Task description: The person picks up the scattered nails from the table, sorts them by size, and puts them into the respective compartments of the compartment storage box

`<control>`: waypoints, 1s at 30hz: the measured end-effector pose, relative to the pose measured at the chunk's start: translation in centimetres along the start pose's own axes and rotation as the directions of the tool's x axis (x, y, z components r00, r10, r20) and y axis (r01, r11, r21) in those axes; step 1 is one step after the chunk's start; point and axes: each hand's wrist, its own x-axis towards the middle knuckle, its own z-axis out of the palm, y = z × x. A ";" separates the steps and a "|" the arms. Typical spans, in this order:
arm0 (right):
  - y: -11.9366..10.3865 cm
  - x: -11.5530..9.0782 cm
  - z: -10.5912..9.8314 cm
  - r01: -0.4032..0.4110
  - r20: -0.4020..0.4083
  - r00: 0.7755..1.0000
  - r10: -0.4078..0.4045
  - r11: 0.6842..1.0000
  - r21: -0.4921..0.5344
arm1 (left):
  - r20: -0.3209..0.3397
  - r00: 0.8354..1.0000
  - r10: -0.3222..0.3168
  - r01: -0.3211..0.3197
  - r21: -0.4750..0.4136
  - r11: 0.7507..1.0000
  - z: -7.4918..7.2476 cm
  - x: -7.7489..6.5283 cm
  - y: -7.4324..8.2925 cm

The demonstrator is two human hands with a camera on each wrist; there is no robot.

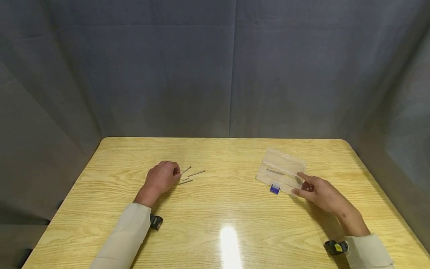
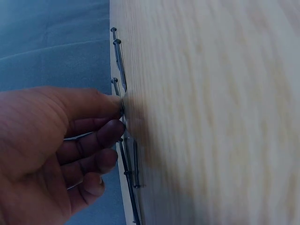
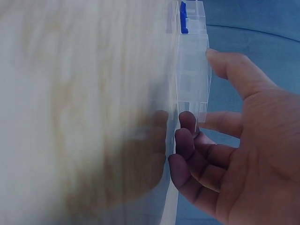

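Observation:
My left hand (image 1: 163, 175) is at the left of the table, with thumb and fingertips pinching a nail (image 2: 117, 90) close over the wood. Several loose nails lie around those fingertips, among them a nail (image 1: 196, 173) to the right and another nail (image 1: 186, 182) nearer me. My right hand (image 1: 320, 192) grips the right end of a clear plastic box (image 1: 262, 175), thumb on the near side and index finger on the far side. A blue latch (image 1: 274, 189) sticks out from the box's front edge. One nail (image 1: 275, 172) lies within the box's outline.
The wood-grained table (image 1: 188, 220) has rounded far corners. Dark grey curtains (image 1: 168, 74) hang behind it and along both sides. A bright light reflection shows on the near part of the tabletop.

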 end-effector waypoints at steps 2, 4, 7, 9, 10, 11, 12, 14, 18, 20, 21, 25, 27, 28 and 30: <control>0.0 0.0 0.0 0.001 0.002 1.000 -0.001 1.000 0.005 | 0.001 1.000 0.000 0.000 0.009 1.000 0.0 0.0 0.1; -0.1 -0.1 -0.1 0.001 0.003 1.000 -0.001 1.000 0.008 | 0.002 1.000 0.002 -0.003 0.021 1.000 0.1 0.0 0.2; -0.2 -0.1 0.0 -0.004 0.000 1.000 0.004 1.000 0.004 | 0.003 1.000 0.008 -0.008 0.033 0.999 0.1 0.0 0.2; -0.2 0.0 0.0 -0.006 -0.001 1.000 0.006 1.000 0.001 | 0.007 1.000 0.007 -0.007 0.041 0.999 0.0 0.1 0.3; -0.2 0.0 0.0 -0.007 0.000 1.000 0.007 1.000 0.001 | 0.010 1.000 0.005 -0.005 0.043 0.999 0.0 0.2 0.4; -0.2 0.0 0.0 -0.009 0.000 1.000 0.009 1.000 0.003 | 0.015 1.000 0.002 -0.003 0.043 0.999 0.0 0.2 0.4; -0.2 0.0 0.0 -0.009 0.001 1.000 0.009 1.000 0.003 | 0.020 1.000 0.001 -0.002 0.046 0.999 0.0 0.3 0.4; -0.2 0.0 -0.1 -0.009 0.001 1.000 0.009 1.000 0.005 | 0.032 1.000 -0.002 0.000 0.051 0.999 0.0 0.5 0.5; -0.2 -0.1 -0.1 -0.003 -0.002 1.000 0.003 1.000 -0.001 | 0.047 0.999 0.004 -0.007 0.067 0.998 0.0 0.6 0.4; -0.2 -0.1 0.0 -0.001 -0.004 1.000 0.001 1.000 -0.005 | 0.053 0.999 0.007 -0.011 0.071 0.997 0.1 0.7 0.4; -0.2 -0.1 0.0 -0.001 -0.005 1.000 0.001 1.000 -0.005 | 0.056 0.998 0.008 -0.012 0.074 0.997 0.1 0.7 0.3; -0.2 -0.1 0.0 -0.004 -0.007 1.000 0.004 1.000 -0.009 | 0.067 0.998 0.012 -0.018 0.084 0.996 0.2 0.8 0.3; -0.1 -0.1 0.0 -0.010 -0.008 1.000 0.010 1.000 -0.011 | 0.070 0.997 0.016 -0.023 0.097 0.995 0.2 0.9 0.4; -0.1 -0.1 0.0 -0.013 -0.009 1.000 0.013 1.000 -0.015 | 0.070 0.997 0.019 -0.026 0.105 0.994 0.2 1.0 0.4; 0.0 -0.1 0.0 -0.015 -0.011 1.000 0.015 1.000 -0.020 | 0.071 0.997 0.024 -0.032 0.121 0.992 0.2 1.0 0.5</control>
